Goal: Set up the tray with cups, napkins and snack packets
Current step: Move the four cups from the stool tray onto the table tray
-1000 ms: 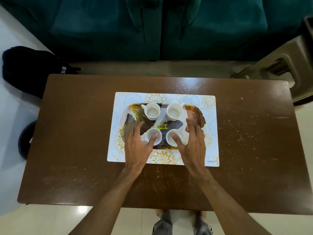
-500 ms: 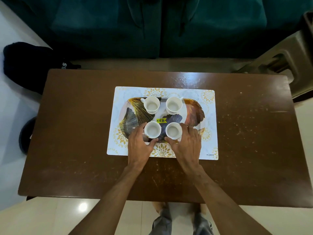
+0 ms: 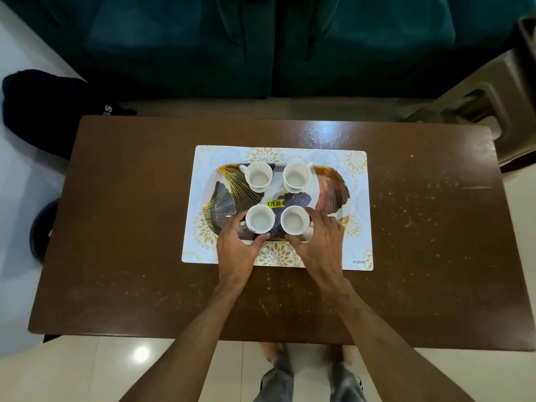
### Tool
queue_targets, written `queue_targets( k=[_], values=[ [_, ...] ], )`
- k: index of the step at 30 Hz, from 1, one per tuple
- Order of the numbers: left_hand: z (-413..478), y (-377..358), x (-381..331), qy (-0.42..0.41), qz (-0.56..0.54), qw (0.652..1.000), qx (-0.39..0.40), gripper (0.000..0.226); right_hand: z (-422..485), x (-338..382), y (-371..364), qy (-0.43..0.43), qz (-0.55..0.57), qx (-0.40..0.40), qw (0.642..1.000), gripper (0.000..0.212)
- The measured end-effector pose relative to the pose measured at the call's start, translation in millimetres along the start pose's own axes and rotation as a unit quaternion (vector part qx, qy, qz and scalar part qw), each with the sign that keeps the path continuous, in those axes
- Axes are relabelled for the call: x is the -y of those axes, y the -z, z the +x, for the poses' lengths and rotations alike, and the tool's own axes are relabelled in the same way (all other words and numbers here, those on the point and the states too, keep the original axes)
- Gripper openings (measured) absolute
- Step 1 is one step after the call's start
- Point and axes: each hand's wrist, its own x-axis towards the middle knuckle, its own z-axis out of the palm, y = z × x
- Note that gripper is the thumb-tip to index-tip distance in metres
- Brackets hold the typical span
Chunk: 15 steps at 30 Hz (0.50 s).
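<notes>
A leaf-patterned tray (image 3: pixel 333 190) lies on a white and gold placemat (image 3: pixel 355 227) in the middle of the brown table (image 3: pixel 130 227). Several white cups stand on it in two rows: a far left cup (image 3: pixel 258 176), a far right cup (image 3: pixel 297 177), a near left cup (image 3: pixel 260 221) and a near right cup (image 3: pixel 294 223). My left hand (image 3: pixel 236 246) wraps around the near left cup. Around the near right cup curls my right hand (image 3: pixel 320 242). A yellow price sticker (image 3: pixel 275 203) sits between the cups. No napkins or snack packets are in view.
A teal sofa (image 3: pixel 261 39) runs along the far side of the table. A black bag (image 3: pixel 49 108) lies on the floor at the left. A brown plastic chair (image 3: pixel 487 94) stands at the far right. My legs show below the table's near edge.
My hands drew back from flat over the tray and closed around the two near cups, which now sit slightly closer to the tray's near edge.
</notes>
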Motion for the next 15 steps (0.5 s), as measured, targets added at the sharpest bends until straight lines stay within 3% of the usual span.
queue_targets(
  k=[10, 15],
  values=[
    [-5.0, -2.5, 1.1, 0.002, -0.008, 1.000, -0.021, 0.064, -6.5, 0.8, -10.1, -0.093, 0.017, -0.011, 0.995, 0.072],
    [-6.6, -4.4, -0.1, 0.008, -0.012, 0.999, -0.031, 0.062, -8.5, 0.4, -10.3, -0.097, 0.018, -0.024, 0.995, 0.069]
  ],
)
